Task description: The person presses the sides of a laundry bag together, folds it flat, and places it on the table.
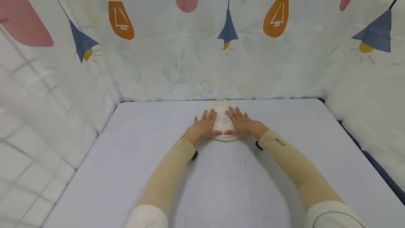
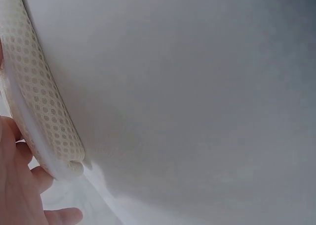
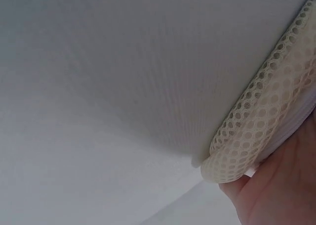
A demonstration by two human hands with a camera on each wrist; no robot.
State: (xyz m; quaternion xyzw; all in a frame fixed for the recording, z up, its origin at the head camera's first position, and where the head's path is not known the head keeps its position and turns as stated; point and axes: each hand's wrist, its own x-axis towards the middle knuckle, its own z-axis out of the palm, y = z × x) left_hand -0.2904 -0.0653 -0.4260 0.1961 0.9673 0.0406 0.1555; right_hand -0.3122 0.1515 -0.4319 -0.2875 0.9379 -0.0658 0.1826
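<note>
Left hand point(image 1: 204, 126) and right hand point(image 1: 243, 124) on opposite sides of the cream mesh item point(image 1: 222, 120), backs up, fingers extended and spread, resting on it without a visible grip; thumbs turned inward along its near part. Mesh item: rounded, pale-rimmed, lying on the white-covered table point(image 1: 110, 171) close to the far edge. Likely faults, by judgement: skidding toward the curtain point(image 1: 190, 62) behind the mesh item, from too strong a forward push; twisting, from uneven pressure of the two hands; crumpling of the soft mesh, from pressing too hard. Edges and room: far table edge just behind the mesh item, hence little margin there; broad open tabletop to its left and right, and in front, between tan sleeves point(image 1: 171, 171), a long stretch with small specks point(image 1: 235, 177).
</note>
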